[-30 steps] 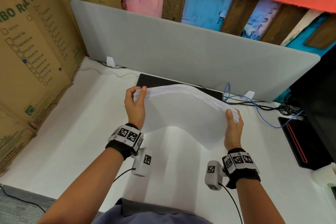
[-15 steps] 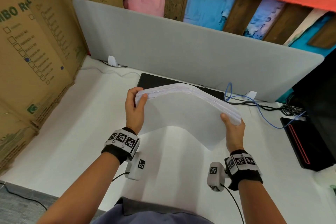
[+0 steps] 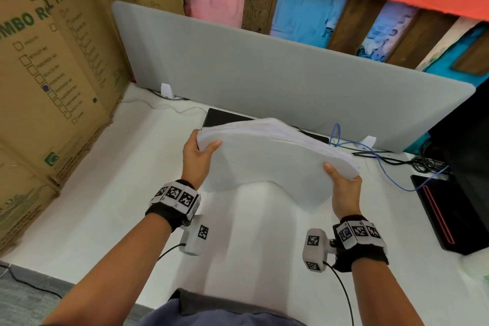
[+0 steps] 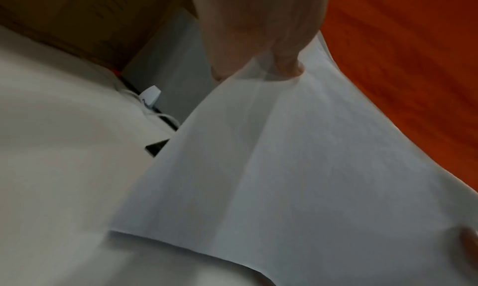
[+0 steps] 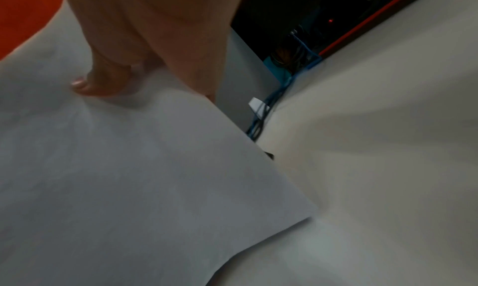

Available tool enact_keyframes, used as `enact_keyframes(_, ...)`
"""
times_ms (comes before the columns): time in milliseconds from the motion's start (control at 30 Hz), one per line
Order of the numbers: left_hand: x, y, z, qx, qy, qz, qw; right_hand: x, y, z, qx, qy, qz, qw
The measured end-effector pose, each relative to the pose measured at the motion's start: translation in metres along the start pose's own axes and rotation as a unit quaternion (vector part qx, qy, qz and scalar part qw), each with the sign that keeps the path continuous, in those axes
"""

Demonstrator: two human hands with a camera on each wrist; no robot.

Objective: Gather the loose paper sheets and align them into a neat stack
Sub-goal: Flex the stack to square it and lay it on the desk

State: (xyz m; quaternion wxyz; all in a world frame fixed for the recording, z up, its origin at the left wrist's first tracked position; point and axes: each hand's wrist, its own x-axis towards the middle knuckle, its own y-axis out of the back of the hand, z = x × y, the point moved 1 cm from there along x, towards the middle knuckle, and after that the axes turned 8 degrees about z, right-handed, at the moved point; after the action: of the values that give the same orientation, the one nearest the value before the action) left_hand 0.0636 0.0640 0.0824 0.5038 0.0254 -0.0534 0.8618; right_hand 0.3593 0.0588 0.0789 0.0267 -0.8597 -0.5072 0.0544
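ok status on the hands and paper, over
Left hand and right hand each grip an end of the paper stack. Stack bowed, lifted off desk. Nothing in the way.

Cardboard boxes (image 3: 53,74), grey divider (image 3: 264,82), blue cable (image 3: 381,167).

cardboard boxes (image 3: 53,66), "JUMBO ROLL TISSUE"

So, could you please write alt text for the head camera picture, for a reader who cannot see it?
Two bare hands hold a thick stack of white paper above a white desk, the left hand and right hand each gripping one end, so the stack arches upward. A grey divider panel stands behind.
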Motion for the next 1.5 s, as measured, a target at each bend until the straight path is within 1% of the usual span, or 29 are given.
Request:
enact_keyframes(100, 0.005, 0.002, 0.019, -0.048, -0.048, 0.009, 0.998, 0.006, -0.001, -0.021, 0.020, 0.040, 0.006, 0.999)
enact_keyframes(167, 0.007, 0.007, 0.022, -0.050, -0.065, 0.008, 0.997, 0.009, -0.001, -0.025, 0.026, 0.061, -0.001, 0.998)
enact_keyframes(200, 0.008, 0.009, 0.017, -0.044, -0.059, -0.001, 0.997, 0.010, -0.001, -0.022, 0.015, 0.060, -0.007, 0.998)
enact_keyframes(267, 0.008, 0.011, 0.002, -0.024, -0.026, -0.018, 0.999, 0.009, 0.002, -0.009, -0.019, 0.046, -0.028, 0.998)
enact_keyframes(367, 0.009, 0.012, -0.013, -0.013, 0.013, -0.026, 1.000, 0.007, 0.002, 0.005, -0.042, 0.023, -0.054, 0.997)
enact_keyframes(600, 0.017, 0.012, -0.016, 0.010, 0.015, -0.047, 0.999, 0.014, 0.003, 0.009, -0.059, 0.003, -0.074, 0.996)
enact_keyframes(733, 0.028, 0.015, -0.007, 0.019, 0.007, -0.049, 0.999, 0.015, -0.001, -0.007, -0.064, 0.047, -0.071, 0.994)
enact_keyframes(867, 0.036, 0.019, 0.019, -0.018, -0.044, -0.054, 0.997, 0.021, 0.001, -0.035, -0.074, 0.111, -0.085, 0.987)
enact_keyframes(933, 0.038, 0.027, 0.022, -0.043, -0.057, -0.073, 0.995, 0.025, 0.006, -0.039, -0.077, 0.125, -0.097, 0.984)
enact_keyframes(1000, 0.038, 0.032, 0.012, -0.038, -0.041, -0.107, 0.993, 0.029, 0.010, -0.029, -0.090, 0.107, -0.123, 0.982)
enact_keyframes(1067, 0.036, 0.033, -0.010, -0.023, 0.010, -0.143, 0.989, 0.028, 0.012, -0.006, -0.117, 0.067, -0.151, 0.979)
enact_keyframes(1133, 0.037, 0.031, -0.029, -0.002, 0.051, -0.160, 0.986, 0.026, 0.009, 0.012, -0.121, 0.024, -0.157, 0.980)
enact_keyframes(1167, 0.038, 0.030, -0.034, 0.012, 0.061, -0.164, 0.985, 0.025, 0.008, 0.017, -0.120, 0.016, -0.150, 0.981)
enact_keyframes(1233, 0.042, 0.030, -0.035, 0.035, 0.069, -0.173, 0.982, 0.026, 0.008, 0.021, -0.131, 0.004, -0.138, 0.982)
enact_keyframes(1367, 0.046, 0.030, -0.033, 0.051, 0.071, -0.193, 0.977, 0.029, 0.010, 0.024, -0.145, -0.014, -0.151, 0.978)
enact_keyframes(1500, 0.051, 0.030, -0.033, 0.079, 0.066, -0.207, 0.973, 0.027, 0.005, 0.017, -0.142, 0.006, -0.143, 0.979)
